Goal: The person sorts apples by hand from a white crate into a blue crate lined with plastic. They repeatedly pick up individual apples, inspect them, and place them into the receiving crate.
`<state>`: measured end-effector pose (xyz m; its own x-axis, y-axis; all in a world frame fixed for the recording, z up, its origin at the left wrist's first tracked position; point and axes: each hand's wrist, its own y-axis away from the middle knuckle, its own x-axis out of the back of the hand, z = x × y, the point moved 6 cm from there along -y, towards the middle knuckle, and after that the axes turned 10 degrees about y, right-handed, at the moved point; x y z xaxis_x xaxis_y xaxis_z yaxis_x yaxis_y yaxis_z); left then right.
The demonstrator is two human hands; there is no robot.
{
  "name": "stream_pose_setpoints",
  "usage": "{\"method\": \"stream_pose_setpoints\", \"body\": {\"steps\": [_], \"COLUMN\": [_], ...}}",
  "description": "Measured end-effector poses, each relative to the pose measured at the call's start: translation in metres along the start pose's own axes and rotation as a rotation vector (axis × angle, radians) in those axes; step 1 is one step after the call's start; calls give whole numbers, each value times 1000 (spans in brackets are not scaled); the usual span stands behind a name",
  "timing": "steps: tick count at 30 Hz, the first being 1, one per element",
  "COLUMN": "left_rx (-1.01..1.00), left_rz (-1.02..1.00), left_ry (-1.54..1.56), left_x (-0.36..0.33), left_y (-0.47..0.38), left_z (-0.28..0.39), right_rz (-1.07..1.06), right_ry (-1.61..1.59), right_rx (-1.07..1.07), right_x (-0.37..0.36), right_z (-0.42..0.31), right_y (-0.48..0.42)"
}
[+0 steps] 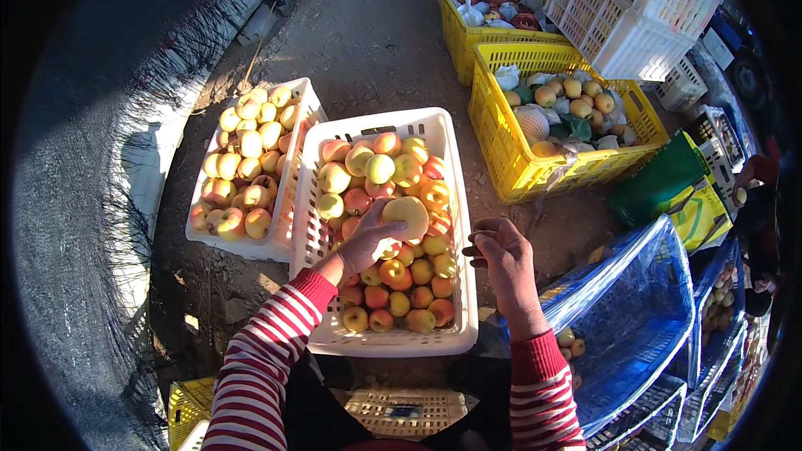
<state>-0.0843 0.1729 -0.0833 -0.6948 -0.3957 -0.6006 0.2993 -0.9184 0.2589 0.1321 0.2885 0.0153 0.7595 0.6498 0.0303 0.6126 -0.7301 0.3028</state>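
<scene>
In my left hand (365, 243) is a large pale yellow apple (408, 218), held over a white plastic crate (465, 275). Red and yellow-green apples (392, 272) fill that crate in a loose heap. My right hand (506, 258) hovers just beyond the crate's right rim, its fingers curled and the thumb close to the index finger. Whether something small is pinched there is too unclear to tell. To the left stands a second white crate (299, 138), heaped with paler yellow and blush apples (249, 144).
Yellow crates (510, 178) at the upper right hold fruit and crumpled wrapping. White crates (626, 19) are stacked behind. At lower right are a blue-lined crate (626, 326) and a green-yellow bag (673, 194). Dark netting (81, 200) hangs left. Another person's hand (758, 169) shows far right.
</scene>
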Motion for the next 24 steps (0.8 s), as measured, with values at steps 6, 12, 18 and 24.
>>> {"method": "stream_pose_setpoints", "body": {"steps": [6,12,18,24], "left_rx": [170,122,-398,-802], "left_rz": [42,153,107,188], "left_ry": [350,497,-162,-1165], "left_x": [-55,-57,-60,-90], "left_y": [88,101,100,113], "left_z": [5,-5,35,54], "right_rz": [-226,-344,-193,-396], "right_ry": [9,-193,-287,-655], "right_rx": [-56,-37,-276,-260], "right_x": [-41,-70,-82,-100], "right_z": [4,2,23,15], "right_y": [18,34,27,25]}}
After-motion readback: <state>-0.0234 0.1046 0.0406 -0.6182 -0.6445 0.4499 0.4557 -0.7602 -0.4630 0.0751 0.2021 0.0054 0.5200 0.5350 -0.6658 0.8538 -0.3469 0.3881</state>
